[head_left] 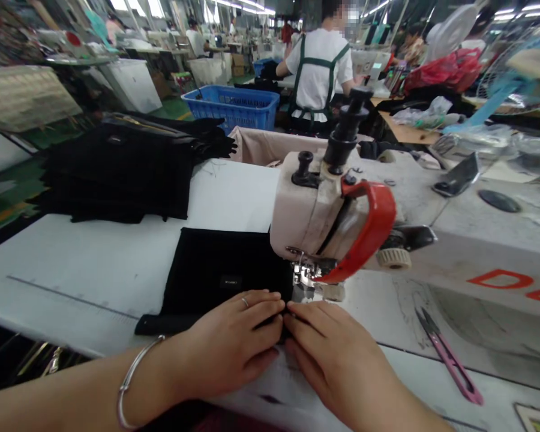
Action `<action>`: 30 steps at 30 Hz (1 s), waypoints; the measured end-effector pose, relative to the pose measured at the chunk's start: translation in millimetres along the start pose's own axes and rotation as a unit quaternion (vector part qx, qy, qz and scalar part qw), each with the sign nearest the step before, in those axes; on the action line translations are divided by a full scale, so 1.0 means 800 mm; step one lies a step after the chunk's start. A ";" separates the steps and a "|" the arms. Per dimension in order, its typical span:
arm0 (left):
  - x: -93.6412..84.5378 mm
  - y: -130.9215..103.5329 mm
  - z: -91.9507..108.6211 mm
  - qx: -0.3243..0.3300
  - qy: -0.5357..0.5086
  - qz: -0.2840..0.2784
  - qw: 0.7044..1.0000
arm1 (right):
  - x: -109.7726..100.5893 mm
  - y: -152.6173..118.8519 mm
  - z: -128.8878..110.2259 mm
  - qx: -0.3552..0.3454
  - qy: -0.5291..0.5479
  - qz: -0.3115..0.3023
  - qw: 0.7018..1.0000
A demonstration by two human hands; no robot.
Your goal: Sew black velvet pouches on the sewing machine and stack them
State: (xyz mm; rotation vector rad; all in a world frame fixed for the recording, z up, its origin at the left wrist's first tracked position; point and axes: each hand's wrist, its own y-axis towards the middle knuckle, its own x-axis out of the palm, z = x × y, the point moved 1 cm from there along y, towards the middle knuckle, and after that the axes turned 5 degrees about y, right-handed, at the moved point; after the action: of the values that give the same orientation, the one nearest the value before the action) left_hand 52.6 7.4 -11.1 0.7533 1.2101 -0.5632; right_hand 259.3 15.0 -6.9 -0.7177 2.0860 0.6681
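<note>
A black fabric piece (216, 258) with a small dark label (231, 281) lies on the white sewing table, its right edge by the presser foot (303, 273) of the sewing machine (310, 204). My left hand (236, 339), with a ring and a bracelet, is closed on the near right edge of that fabric. Fingertip to fingertip with it, my right hand (335, 354) pinches the same edge just in front of the presser foot. The thumbs and the fabric between them are partly hidden. A folded strip runs along the fabric's near side.
A stack of black fabric pieces (121, 174) covers the table's far left. Pink thread snips (452, 360) lie right of my right hand. Behind the machine stand a blue basket (234, 105) and a beige cloth-lined bin (261, 147). A person in white (317, 72) sits beyond.
</note>
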 end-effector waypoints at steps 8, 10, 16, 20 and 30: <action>-0.002 0.028 -0.038 0.043 0.005 -0.026 0.999 | -0.001 0.013 0.019 0.031 -0.009 0.013 0.999; 0.000 0.034 -0.046 0.051 0.009 -0.008 0.999 | 0.001 0.017 0.024 0.053 -0.019 0.017 0.998; 0.003 0.043 -0.067 0.075 0.011 0.034 0.997 | 0.011 0.017 0.031 0.099 -0.032 0.029 0.994; 0.001 0.040 -0.089 0.105 -0.004 0.037 0.994 | 0.007 0.012 0.034 0.070 -0.024 0.112 0.991; 0.007 0.033 -0.061 -0.020 -0.083 0.096 0.992 | -0.008 0.013 0.050 0.110 -0.174 0.140 0.968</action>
State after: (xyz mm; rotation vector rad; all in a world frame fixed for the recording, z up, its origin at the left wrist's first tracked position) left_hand 43.7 61.5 -19.3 0.7638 0.9800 -0.4323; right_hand 276.3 50.3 -20.8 -0.1636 1.9063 0.6497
